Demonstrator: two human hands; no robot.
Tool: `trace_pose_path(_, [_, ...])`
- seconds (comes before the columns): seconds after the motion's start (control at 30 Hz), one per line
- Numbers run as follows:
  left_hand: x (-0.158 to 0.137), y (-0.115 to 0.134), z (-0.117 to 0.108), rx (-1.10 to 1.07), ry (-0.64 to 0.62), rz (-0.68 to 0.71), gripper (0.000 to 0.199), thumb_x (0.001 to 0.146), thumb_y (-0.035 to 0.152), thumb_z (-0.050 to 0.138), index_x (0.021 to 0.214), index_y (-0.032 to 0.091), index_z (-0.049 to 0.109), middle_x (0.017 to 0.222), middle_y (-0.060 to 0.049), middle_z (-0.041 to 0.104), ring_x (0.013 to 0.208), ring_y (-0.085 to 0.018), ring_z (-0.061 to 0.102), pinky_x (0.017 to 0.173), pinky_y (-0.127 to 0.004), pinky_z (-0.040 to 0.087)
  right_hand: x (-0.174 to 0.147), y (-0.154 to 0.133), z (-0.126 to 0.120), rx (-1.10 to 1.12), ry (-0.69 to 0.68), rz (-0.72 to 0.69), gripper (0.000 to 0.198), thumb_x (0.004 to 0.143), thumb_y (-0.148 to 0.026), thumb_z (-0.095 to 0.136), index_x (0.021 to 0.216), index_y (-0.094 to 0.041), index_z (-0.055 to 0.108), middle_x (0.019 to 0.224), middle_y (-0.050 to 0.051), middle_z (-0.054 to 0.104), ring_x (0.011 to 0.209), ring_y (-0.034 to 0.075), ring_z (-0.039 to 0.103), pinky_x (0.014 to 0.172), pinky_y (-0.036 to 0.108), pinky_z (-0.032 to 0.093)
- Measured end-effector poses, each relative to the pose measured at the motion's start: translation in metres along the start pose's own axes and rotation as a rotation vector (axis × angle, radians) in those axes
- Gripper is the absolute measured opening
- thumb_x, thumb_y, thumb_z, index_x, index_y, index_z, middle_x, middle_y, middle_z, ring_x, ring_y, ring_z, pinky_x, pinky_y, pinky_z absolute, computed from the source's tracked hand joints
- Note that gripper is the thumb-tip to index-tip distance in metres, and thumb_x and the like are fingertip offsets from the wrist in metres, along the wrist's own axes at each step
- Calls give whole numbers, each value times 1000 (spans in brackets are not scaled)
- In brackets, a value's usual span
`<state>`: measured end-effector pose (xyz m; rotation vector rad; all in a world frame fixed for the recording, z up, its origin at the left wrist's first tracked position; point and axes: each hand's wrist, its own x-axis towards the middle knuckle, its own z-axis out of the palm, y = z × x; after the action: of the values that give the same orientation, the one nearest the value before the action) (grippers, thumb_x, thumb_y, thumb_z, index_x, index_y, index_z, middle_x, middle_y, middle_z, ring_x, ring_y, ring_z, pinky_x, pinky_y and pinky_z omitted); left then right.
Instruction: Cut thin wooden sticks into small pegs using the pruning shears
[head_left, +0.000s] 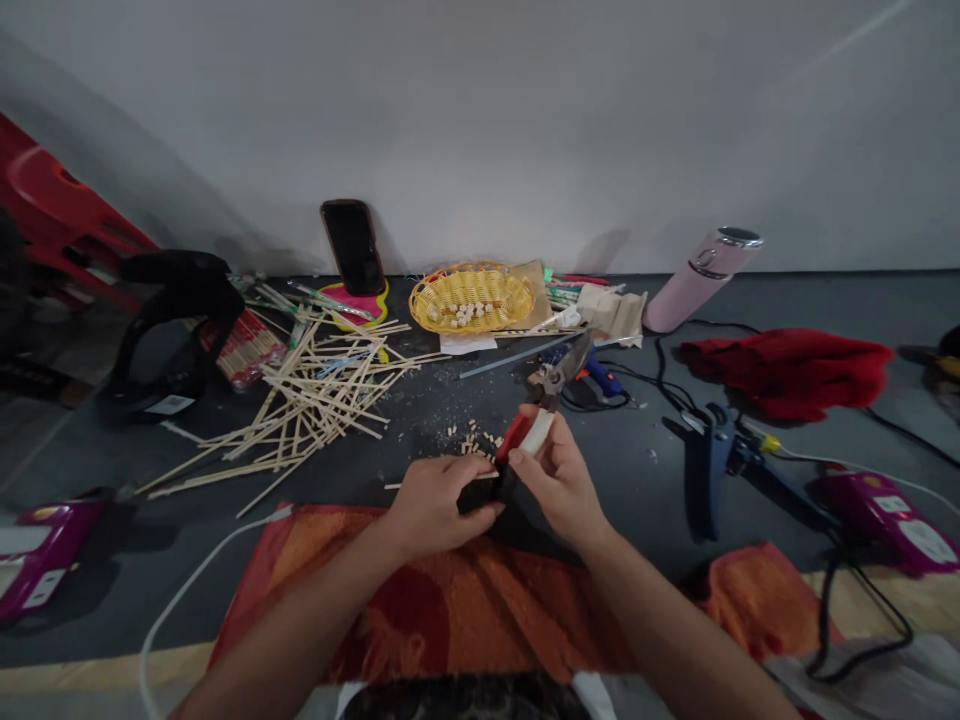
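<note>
Shears (553,382) point away, long axis slanting right; stick (393,486) lies crosswise.

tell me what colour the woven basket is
Mostly yellow; the woven basket shows best in the head view.

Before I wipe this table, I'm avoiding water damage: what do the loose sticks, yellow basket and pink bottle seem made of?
Loose sticks: probably bare wood or bamboo; pale, matte, unpainted. Yellow basket: woven strips, perhaps plastic or cane; slightly glossy weave. Pink bottle: likely coated metal; smooth satin body, shiny silvery rim.
</note>
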<state>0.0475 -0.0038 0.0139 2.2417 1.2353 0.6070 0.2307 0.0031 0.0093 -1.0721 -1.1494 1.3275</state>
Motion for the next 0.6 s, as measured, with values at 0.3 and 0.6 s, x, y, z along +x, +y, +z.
trace_pose_path(0.3, [6, -13, -10, -183, 226, -107, 25, 94, 28, 44, 108, 21, 64, 104, -6, 71, 97, -18, 65, 85, -28, 48, 6, -11, -18, 80, 134, -41, 21, 74, -18, 66, 88, -25, 51, 97, 0, 60, 92, 18, 59, 73, 29, 49])
trace_pose_path(0.6, [8, -17, -23, -391, 346, -332, 24, 90, 38, 51, 99, 20, 63, 83, -1, 73, 59, -12, 57, 54, -21, 40, 8, -20, -30, -786, -70, -362, 23, 69, -6, 50, 84, -21, 59, 131, 11, 48, 128, 27, 42, 103, 43, 39])
